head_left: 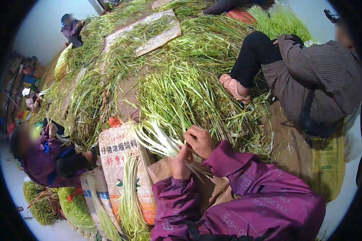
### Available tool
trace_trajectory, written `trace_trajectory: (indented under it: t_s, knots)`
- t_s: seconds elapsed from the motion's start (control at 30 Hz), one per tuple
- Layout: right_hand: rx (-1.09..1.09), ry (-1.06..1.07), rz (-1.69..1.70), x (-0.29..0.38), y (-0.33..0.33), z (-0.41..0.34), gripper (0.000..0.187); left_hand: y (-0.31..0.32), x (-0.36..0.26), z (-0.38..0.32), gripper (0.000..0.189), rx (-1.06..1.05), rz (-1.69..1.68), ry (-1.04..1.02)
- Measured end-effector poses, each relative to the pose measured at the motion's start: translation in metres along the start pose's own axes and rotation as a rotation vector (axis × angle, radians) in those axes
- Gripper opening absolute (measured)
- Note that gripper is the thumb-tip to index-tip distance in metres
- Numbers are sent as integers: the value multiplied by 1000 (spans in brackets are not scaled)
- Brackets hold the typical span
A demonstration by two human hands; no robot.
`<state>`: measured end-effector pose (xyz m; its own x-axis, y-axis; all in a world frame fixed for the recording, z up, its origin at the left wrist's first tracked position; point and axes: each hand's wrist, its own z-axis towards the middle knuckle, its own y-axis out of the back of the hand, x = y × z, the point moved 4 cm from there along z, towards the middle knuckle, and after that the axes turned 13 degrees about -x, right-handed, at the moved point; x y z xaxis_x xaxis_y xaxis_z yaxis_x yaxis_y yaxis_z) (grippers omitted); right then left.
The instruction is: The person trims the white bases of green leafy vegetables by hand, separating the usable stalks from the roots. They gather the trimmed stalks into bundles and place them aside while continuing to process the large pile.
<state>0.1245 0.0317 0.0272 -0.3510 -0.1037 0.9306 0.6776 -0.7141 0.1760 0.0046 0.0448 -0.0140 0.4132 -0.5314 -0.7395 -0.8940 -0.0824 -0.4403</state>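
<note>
My left hand [181, 164] is closed around a bunch of long pale stalks [160, 140], white to yellow-green, whose tips fan out to the upper left. Just right of it, my right hand [200, 141] pinches a green stalk between thumb and fingers at the bunch's edge. The short stalk ends stick out below my hands, over brown sacking [211, 186]. Another trimmed bundle [131, 192] lies on a printed woven feed sack [108, 144] to the left. A large heap of green leafy stalks [181, 93] spreads just beyond my hands.
One person [316, 78] sits close on the right, another [45, 153] on the left, and others farther off. A second bundle [102, 208] lies at lower left. Green bunches [280, 24] stand at upper right. A yellow woven sack [328, 165] lies at right; a pale sheet [160, 39] crosses the far heap.
</note>
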Motion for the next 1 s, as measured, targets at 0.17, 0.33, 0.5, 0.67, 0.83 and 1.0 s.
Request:
trace_trajectory:
  t_s: [0.17,0.33,0.5,0.67,0.83,1.0]
  knots:
    - [-130,-89,-186,-51,38,-15,12,1,-4,-2,14,-21,-154,66]
    - [203,-302,-565,-112,91,-33,18,3,-3,0,18,57,-214,132]
    - [66,156,-98,-13,40,-17,22,-2,-7,-1,24,164,-281,159]
    - [678,7,69,-28,7,-29,26,4,-26,0,25,59,-202,49]
    - [799,81,-138,-24,56,-30,21,10,-37,-5,21,-48,-157,-189]
    - [764,35,-30,-24,117,-19,17,15,-45,-5,21,-96,-287,-299]
